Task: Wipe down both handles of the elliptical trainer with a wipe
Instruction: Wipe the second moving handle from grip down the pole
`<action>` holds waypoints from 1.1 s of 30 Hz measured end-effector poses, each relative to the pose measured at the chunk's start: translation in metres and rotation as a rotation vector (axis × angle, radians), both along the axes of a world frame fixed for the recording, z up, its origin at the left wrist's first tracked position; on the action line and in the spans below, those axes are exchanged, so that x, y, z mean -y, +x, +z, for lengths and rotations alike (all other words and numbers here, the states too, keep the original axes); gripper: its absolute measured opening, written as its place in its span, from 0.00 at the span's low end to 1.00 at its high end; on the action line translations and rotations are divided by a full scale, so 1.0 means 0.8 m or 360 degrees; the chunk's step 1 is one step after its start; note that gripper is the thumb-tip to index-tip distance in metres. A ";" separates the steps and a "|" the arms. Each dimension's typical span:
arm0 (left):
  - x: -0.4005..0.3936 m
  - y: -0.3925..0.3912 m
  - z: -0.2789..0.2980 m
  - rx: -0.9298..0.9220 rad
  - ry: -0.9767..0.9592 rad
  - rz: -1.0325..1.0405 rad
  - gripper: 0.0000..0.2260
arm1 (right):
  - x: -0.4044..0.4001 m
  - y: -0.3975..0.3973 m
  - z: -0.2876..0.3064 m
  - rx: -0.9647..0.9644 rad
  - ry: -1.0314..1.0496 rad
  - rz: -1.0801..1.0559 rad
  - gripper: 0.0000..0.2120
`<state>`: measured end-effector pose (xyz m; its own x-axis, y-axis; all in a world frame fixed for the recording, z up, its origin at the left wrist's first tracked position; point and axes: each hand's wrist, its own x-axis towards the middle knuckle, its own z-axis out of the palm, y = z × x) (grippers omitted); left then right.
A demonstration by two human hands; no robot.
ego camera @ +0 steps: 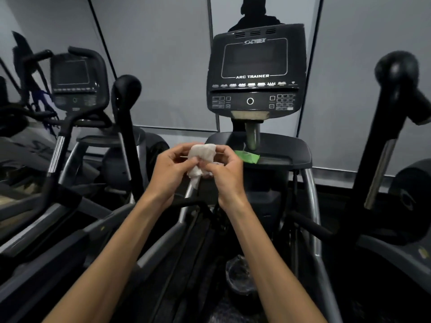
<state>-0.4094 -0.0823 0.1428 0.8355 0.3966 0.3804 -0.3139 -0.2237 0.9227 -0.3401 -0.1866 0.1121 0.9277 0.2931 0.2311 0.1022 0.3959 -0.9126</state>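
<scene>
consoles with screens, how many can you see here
2. One console sits straight ahead above the hands; another console is on the machine at far left. More may be hidden outside the view.

At your twelve o'clock, grey roller blinds [163, 66] cover the windows. A second exercise machine [74, 89] stands at ten o'clock. The light is dim.

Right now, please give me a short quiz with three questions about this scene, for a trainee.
1. True or false: both hands, left hand and right hand, hold the white wipe.
2. What green thing lies on the shelf under the console? A) bottle B) wipe packet C) towel
3. Fill in: neither hand touches a ____ yet, left handle or right handle.

Key: 1 true; 2 B, the wipe packet; 3 handle.
</scene>
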 end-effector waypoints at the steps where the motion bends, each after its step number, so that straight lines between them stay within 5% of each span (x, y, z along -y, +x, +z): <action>1: -0.018 -0.004 0.002 0.0018 0.0019 0.0023 0.13 | -0.011 -0.001 0.004 0.0028 -0.0039 0.0032 0.15; 12: -0.206 -0.022 0.025 -0.0045 -0.0164 -0.0131 0.01 | -0.153 -0.028 0.053 -0.0083 -0.0007 0.0214 0.11; 20: -0.315 -0.037 0.026 -0.0095 -0.0339 -0.0399 0.07 | -0.261 -0.054 0.064 -0.0141 -0.0062 0.0023 0.02; 33: -0.386 -0.033 0.038 -0.0091 -0.0530 -0.0505 0.09 | -0.347 -0.064 0.086 0.0035 -0.0261 -0.0066 0.04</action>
